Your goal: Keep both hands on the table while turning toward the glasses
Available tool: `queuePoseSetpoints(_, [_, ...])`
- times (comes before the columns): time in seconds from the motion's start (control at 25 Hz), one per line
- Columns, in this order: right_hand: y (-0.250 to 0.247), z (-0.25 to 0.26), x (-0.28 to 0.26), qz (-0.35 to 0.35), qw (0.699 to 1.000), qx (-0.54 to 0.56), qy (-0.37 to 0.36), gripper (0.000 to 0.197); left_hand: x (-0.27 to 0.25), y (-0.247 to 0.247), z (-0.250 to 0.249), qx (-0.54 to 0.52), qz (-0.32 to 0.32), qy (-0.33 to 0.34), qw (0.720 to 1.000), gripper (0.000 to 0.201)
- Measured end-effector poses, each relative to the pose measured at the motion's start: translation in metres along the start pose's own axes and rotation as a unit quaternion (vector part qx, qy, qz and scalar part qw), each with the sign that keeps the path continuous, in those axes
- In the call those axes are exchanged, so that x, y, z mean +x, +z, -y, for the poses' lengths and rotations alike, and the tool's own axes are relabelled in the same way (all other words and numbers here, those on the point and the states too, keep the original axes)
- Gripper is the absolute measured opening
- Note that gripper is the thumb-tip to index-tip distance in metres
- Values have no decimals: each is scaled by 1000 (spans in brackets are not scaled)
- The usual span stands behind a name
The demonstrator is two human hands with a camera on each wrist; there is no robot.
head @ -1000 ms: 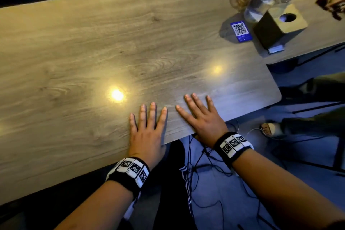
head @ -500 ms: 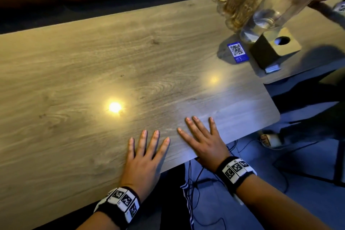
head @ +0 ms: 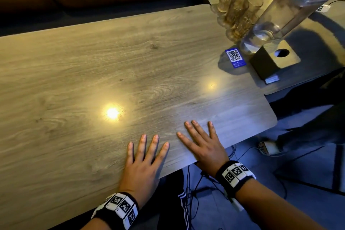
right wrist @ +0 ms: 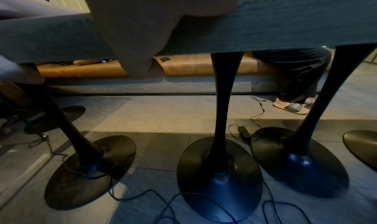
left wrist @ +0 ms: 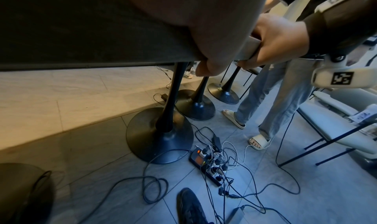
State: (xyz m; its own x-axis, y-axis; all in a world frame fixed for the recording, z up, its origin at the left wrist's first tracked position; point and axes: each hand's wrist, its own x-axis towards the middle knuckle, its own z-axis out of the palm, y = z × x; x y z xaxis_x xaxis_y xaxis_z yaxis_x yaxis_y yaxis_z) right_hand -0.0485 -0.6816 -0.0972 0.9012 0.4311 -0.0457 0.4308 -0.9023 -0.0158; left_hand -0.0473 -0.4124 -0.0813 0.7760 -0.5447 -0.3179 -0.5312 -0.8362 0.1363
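Two hands lie flat on the near edge of a long wooden table [head: 93,73], fingers straight and spread on top. The left hand [head: 143,164] sits just left of the right hand [head: 203,147], close together but not touching. The left wrist view shows each thumb hooked under the edge, so both hands clasp the tabletop. The table's surface is pale grey-brown with a strong wood grain and a rounded near right corner; two ceiling-light reflections glow on it. Its underside is dark, and it stands on black pedestal legs [right wrist: 224,98] with round bases. At the far right of the top lies a blue QR-code card [head: 234,58]. Beside it, on an adjoining table, stand amber glasses [head: 237,11], a clear water carafe [head: 285,11] and a square block with a round hole [head: 276,58]. Cables and a power strip [left wrist: 206,164] lie on the tiled floor.
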Motion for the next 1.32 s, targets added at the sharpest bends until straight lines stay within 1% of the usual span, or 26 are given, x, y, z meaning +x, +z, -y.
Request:
queuePoseSetpoints(0.16, [-3,-5,12,9,1000,4,3,81,9,-2,6,8,-6,-3,1000,121])
queuePoseSetpoints(0.2, [-4,-6,15,13,1000,5,4,83,11,-3,8,9,-11,-5,1000,121])
queuePoseSetpoints(0.36, [-4,-10,28,26,1000,1,6,105,18,-8,15,10,-18,-7,1000,124])
queuePoseSetpoints(0.44, [-4,-11,34,31,999,5,7,111,23,-10,19,12,-25,-7,1000,124])
queuePoseSetpoints(0.68, [-9,-16,54,44,999,23,9,113,37,-13,32,15,-32,-12,999,127])
queuePoseSetpoints(0.8, [-11,-20,65,52,998,20,13,118,46,-14,39,14,-37,-12,999,127])
queuePoseSetpoints(0.96, [-12,-22,76,52,998,17,13,123,53,-15,48,19,-38,-10,999,127])
queuePoseSetpoints(1.12, [-10,-25,86,48,999,6,16,125,61,-18,54,23,-49,-9,998,126])
queuePoseSetpoints(1.32, [-10,-26,101,65,998,1,24,130,70,-23,64,26,-37,-14,999,126])
